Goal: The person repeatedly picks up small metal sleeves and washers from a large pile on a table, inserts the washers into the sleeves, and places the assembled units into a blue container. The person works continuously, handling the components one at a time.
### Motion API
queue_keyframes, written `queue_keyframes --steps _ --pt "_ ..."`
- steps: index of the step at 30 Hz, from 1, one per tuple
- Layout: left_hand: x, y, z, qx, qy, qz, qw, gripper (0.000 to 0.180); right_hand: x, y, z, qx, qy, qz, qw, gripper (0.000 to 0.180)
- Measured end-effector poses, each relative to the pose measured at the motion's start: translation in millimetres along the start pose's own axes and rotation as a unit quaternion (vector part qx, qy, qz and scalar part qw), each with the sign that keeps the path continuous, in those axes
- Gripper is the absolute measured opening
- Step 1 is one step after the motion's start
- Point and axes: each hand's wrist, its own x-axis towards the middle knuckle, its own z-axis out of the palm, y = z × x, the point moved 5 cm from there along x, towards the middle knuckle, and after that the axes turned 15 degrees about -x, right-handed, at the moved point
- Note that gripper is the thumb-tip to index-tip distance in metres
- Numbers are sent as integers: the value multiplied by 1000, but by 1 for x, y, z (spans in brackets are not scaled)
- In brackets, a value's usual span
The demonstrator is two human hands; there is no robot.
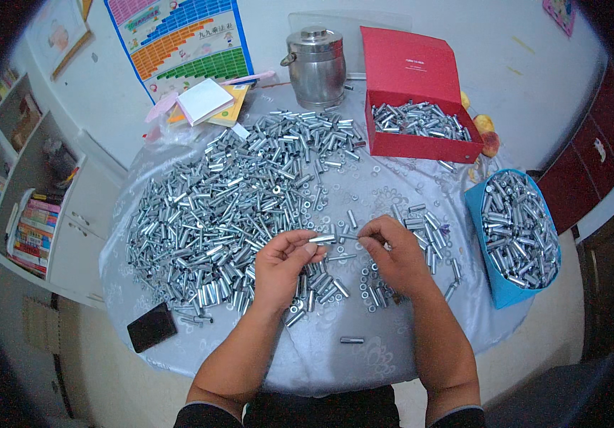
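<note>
where the head view looks down on the round bench under its pale patterned cloth, the person's 2 hands meet over its middle. the left hand has its fingers pinched together on a short silver metal sleeve, held level just above the cloth. the right hand faces it, its fingers closed on a thin bolt whose tip sits at the open end of the sleeve; whether the bolt is inside the sleeve or only touching it cannot be told.

a wide heap of loose sleeves covers the left and far part of the bench and runs under the left hand. small washers and nuts lie scattered just beside the right hand, and 1 lone sleeve lies apart near the front edge. a black phone rests flat at the front left rim.

at the far side stands a lidded steel pot, and next to it an open red box holding more silver parts, its lid tilted up behind. a blue bin at the right rim of the bench is filled with finished pieces. notepads lie at the far left, below a coloured wall chart. a bookshelf stands left of the bench.
</note>
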Motion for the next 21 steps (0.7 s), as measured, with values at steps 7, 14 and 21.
queue_keyframes --steps 7,14,21 --pt "-2 0 1 6 -2 2 1000 20 -2 -4 4 -3 -15 -10 1000 10" --pt "-3 3 0 25 -23 16 999 20 -1 -10 4 -13 -28 -11 999 11" --pt "-3 1 2 12 -24 -15 1000 22 -7 -5 15 88 -79 -1 993 15"
